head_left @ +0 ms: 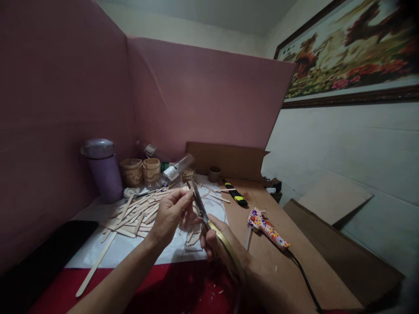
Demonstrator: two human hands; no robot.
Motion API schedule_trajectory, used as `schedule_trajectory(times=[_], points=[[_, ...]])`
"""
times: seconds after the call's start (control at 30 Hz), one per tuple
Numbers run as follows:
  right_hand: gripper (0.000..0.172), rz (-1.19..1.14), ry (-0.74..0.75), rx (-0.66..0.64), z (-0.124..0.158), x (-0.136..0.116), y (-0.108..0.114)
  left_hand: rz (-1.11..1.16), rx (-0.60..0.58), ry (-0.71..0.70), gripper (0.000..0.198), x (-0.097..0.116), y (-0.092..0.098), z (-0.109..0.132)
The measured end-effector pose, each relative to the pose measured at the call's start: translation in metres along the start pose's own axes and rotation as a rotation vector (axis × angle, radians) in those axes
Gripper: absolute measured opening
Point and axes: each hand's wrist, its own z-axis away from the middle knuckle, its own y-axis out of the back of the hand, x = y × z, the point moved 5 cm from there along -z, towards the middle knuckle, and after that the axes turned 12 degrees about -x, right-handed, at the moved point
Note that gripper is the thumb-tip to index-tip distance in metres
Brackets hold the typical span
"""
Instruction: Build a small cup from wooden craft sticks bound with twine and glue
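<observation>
My left hand (173, 213) is closed in a pinch, thumb against fingers, on a small pale piece that looks like a craft stick, mostly hidden by the fingertips. Wrapped around the gold-coloured handles of a pair of scissors (203, 213) is my right hand (218, 240). The scissor blades point up and away, right beside my left fingertips. Behind and left of my left hand, a loose pile of wooden craft sticks (140, 216) lies on a white sheet (170, 257). Small cut pieces lie beneath my hands, partly hidden.
A floral glue gun (268, 229) with a black cord and a black-yellow utility knife (235, 194) lie on the right. Behind stand a purple tumbler (105, 174), two carved wooden-looking cups (151, 170), a tilted plastic bottle (178, 168) and a small brown pot (214, 173).
</observation>
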Motion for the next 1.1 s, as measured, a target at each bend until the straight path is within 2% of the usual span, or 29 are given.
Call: schedule_trajectory(times=[0.13, 0.37, 0.77, 1.1], points=[[0.09, -0.002, -0.007, 0.003, -0.001, 0.006, 0.001, -0.041, -0.003, -0.011, 0.038, 0.001, 0.0, 0.0], [0.081, -0.016, 0.021, 0.002, -0.003, 0.013, 0.002, -0.08, 0.008, -0.018, 0.04, 0.003, -0.002, 0.002], [0.086, 0.031, 0.02, 0.005, -0.002, 0.007, 0.002, -0.076, 0.015, -0.012, 0.044, 0.008, -0.005, 0.002], [0.079, 0.036, 0.046, 0.035, -0.001, 0.008, 0.001, -0.158, 0.037, -0.025, 0.039, 0.009, -0.002, 0.002]])
